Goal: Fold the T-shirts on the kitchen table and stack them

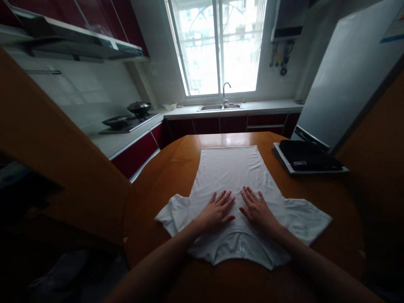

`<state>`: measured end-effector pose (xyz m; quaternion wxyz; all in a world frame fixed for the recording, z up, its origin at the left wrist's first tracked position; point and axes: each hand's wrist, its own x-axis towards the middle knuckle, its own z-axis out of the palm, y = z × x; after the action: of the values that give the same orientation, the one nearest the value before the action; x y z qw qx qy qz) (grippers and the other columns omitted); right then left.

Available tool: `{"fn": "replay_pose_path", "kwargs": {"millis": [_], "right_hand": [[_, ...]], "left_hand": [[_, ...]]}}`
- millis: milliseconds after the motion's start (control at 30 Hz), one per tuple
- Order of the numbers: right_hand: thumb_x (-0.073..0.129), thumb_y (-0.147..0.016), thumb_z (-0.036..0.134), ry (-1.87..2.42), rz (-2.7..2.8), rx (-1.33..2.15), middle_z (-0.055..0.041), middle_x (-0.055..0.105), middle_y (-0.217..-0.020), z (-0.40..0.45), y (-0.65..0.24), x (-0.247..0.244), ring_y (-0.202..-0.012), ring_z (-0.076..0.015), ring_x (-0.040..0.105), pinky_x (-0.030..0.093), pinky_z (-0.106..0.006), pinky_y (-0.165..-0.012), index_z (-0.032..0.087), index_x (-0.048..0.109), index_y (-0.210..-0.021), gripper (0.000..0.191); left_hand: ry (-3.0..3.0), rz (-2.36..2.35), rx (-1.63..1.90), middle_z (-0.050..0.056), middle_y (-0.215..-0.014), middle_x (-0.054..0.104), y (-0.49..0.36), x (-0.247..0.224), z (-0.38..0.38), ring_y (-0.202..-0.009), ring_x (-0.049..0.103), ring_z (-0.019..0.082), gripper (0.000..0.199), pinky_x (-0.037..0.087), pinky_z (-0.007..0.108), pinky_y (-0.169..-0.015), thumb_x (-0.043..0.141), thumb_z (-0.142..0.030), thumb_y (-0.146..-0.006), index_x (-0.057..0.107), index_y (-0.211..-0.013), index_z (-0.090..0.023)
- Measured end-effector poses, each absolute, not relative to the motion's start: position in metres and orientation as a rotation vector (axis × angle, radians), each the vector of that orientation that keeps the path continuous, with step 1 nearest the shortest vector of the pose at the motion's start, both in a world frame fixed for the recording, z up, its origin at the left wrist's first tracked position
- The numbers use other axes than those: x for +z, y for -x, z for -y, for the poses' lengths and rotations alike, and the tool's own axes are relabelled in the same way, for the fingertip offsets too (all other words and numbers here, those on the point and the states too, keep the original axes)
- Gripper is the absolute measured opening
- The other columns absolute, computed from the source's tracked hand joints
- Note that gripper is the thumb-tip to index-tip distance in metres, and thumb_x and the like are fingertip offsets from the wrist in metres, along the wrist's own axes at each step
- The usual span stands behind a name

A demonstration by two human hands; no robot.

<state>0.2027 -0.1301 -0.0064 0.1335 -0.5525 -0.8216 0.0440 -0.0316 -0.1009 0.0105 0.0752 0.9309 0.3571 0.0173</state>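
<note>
Smoothing, apparently, the white T-shirt (230, 170) on the wooden table (158, 185) at lower centre of the frame, the left hand (216, 210) and right hand (258, 210) lie spread on its fabric, the next move likely calling for light, even pressure.

Pretty dim shot tbh. Light's mostly from the window (217, 46) past the table's (176, 164) far edge, and it's blown out. Glare sits along that far edge, while the white shirt (232, 172) goes grey toward the murky near edge. Off the left edge it's nearly black, maybe some cloth (59, 269) there, too dark to tell. Wide-angle stretch tilts the fridge (350, 71).
</note>
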Motion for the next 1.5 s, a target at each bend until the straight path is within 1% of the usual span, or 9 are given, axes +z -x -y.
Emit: {"fn": "replay_pose_path", "kwargs": {"millis": [100, 233, 367, 533, 733, 967, 1133, 1300, 1500], "right_hand": [[0.034, -0.103, 0.042, 1.535, 2.392, 0.092, -0.0134, 0.024, -0.164, 0.137, -0.2, -0.013, -0.154, -0.0254, 0.016, 0.015, -0.055, -0.122, 0.015, 0.028, -0.158, 0.063], [0.038, -0.101, 0.043, 1.56, 2.466, 0.154, -0.0149, 0.027, -0.163, 0.144, -0.198, -0.018, -0.153, -0.0283, 0.021, 0.017, -0.059, -0.12, 0.013, 0.032, -0.157, 0.064], [0.039, -0.101, 0.04, 1.586, 2.416, 0.135, -0.0147, 0.023, -0.165, 0.143, -0.202, -0.016, -0.154, -0.0271, 0.016, 0.015, -0.059, -0.121, 0.013, 0.029, -0.157, 0.064], [0.043, -0.1, 0.04, 1.528, 2.421, 0.186, -0.0168, 0.03, -0.162, 0.141, -0.208, -0.01, -0.152, -0.0288, 0.022, 0.018, -0.061, -0.12, 0.012, 0.036, -0.154, 0.061], [0.041, -0.101, 0.035, 1.496, 2.189, 0.141, -0.0176, 0.037, -0.159, 0.133, -0.214, 0.0, -0.151, -0.028, 0.026, 0.025, -0.056, -0.119, 0.013, 0.042, -0.151, 0.054], [0.045, -0.098, 0.026, 1.417, 2.095, 0.084, -0.0175, 0.044, -0.154, 0.133, -0.213, 0.0, -0.148, -0.0287, 0.032, 0.028, -0.055, -0.118, 0.014, 0.054, -0.141, 0.046], [0.047, -0.096, 0.021, 1.393, 2.097, 0.042, -0.0184, 0.047, -0.152, 0.136, -0.211, 0.004, -0.146, -0.0294, 0.036, 0.03, -0.053, -0.118, 0.011, 0.057, -0.137, 0.044], [0.048, -0.095, 0.02, 1.355, 2.092, 0.043, -0.0178, 0.048, -0.151, 0.141, -0.206, 0.006, -0.145, -0.0291, 0.038, 0.031, -0.052, -0.118, 0.012, 0.059, -0.135, 0.042], [0.047, -0.094, 0.017, 1.34, 2.109, 0.074, -0.0165, 0.049, -0.15, 0.144, -0.201, 0.007, -0.144, -0.0289, 0.038, 0.033, -0.053, -0.118, 0.014, 0.061, -0.133, 0.042]], "left_hand": [[-2.773, -1.071, 0.052, 0.014, -0.166, 0.016, 0.032, 0.014, 0.104, -0.155, 0.008, 0.031, 0.075, 0.012, 0.059, -0.122, 0.036, -0.064, -0.1, 0.022, -0.16, -0.021], [-2.721, -1.067, 0.026, 0.016, -0.166, 0.017, 0.033, 0.02, 0.105, -0.154, 0.009, 0.03, 0.075, 0.014, 0.058, -0.122, 0.041, -0.058, -0.101, 0.019, -0.16, -0.018], [-2.693, -1.101, 0.057, 0.016, -0.166, 0.018, 0.039, 0.021, 0.103, -0.154, 0.007, 0.03, 0.074, 0.014, 0.059, -0.122, 0.043, -0.056, -0.101, 0.021, -0.16, -0.018], [-2.713, -1.045, 0.087, 0.017, -0.165, 0.019, 0.043, 0.022, 0.1, -0.154, 0.009, 0.032, 0.076, 0.014, 0.06, -0.121, 0.05, -0.056, -0.098, 0.024, -0.159, -0.019], [-2.696, -1.141, 0.364, 0.014, -0.16, 0.036, 0.04, 0.023, 0.092, -0.152, 0.024, 0.028, 0.058, 0.022, 0.056, -0.121, 0.051, -0.041, -0.101, 0.037, -0.154, -0.022], [-2.701, -1.224, 0.491, 0.015, -0.15, 0.051, 0.036, 0.02, 0.086, -0.145, 0.04, 0.029, 0.048, 0.029, 0.054, -0.119, 0.054, -0.032, -0.099, 0.05, -0.144, -0.017], [-2.735, -1.206, 0.569, 0.015, -0.142, 0.059, 0.034, 0.021, 0.09, -0.136, 0.051, 0.027, 0.044, 0.034, 0.052, -0.117, 0.054, -0.03, -0.099, 0.054, -0.14, -0.016], [-2.751, -1.135, 0.679, 0.012, -0.136, 0.064, 0.034, 0.02, 0.094, -0.126, 0.059, 0.024, 0.04, 0.04, 0.047, -0.114, 0.054, -0.03, -0.099, 0.056, -0.138, -0.02], [-2.727, -1.137, 0.681, 0.009, -0.135, 0.064, 0.039, 0.02, 0.096, -0.124, 0.06, 0.023, 0.041, 0.041, 0.046, -0.114, 0.052, -0.028, -0.1, 0.054, -0.14, -0.022]]}}
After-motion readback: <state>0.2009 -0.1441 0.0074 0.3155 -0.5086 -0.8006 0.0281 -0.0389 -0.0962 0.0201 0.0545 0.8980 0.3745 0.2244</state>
